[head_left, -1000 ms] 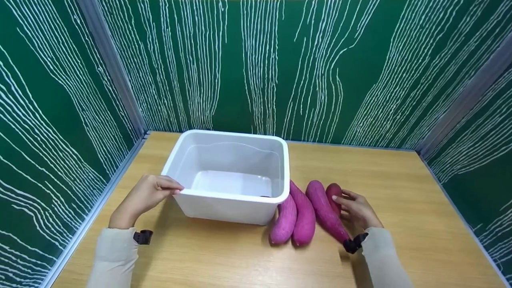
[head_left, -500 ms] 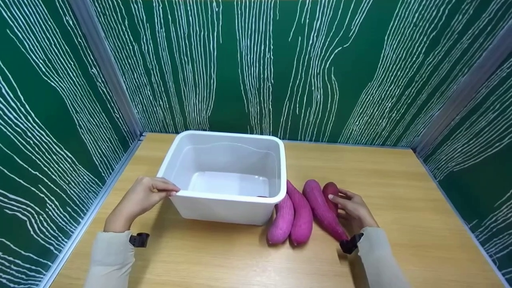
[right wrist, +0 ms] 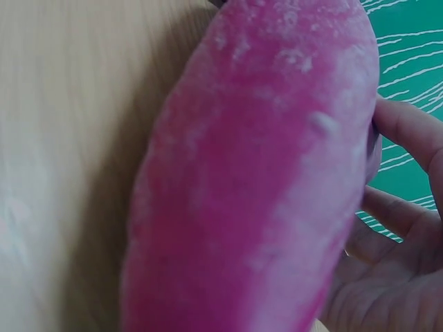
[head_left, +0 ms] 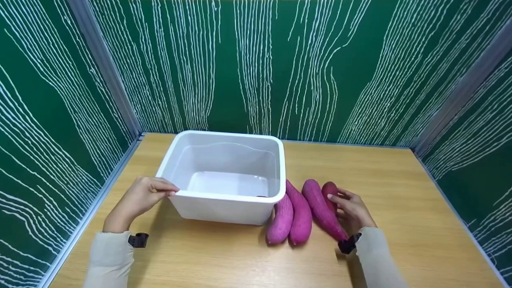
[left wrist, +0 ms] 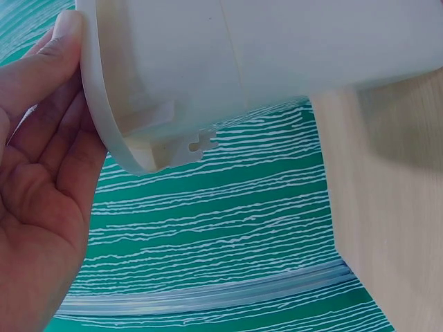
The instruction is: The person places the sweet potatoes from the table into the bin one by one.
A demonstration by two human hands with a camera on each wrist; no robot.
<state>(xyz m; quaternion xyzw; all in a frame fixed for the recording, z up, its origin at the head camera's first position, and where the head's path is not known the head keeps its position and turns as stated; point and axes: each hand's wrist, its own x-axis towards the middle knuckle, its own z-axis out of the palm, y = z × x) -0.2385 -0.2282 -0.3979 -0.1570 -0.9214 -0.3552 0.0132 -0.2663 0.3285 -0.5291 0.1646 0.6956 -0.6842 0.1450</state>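
Note:
At the near left corner of a white plastic bin, my left hand pinches the rim. The left wrist view shows the thumb on one face of that rim and the fingers behind it. My right hand holds a short dark red sweet potato, thumb on its near side and fingers around its right side. Beside it lies a long purple sweet potato, which fills much of the right wrist view and partly hides the hand. Two more purple sweet potatoes lie against the bin's right side.
A wooden table carries everything. Green panels with wavy white lines enclose it at the back and sides, joined by grey metal posts. A small reddish patch shows inside the bin near its front right corner.
The head view has shifted a little, so everything appears slightly further left. Both hands keep the same hold, and the bin and sweet potatoes stay in place.

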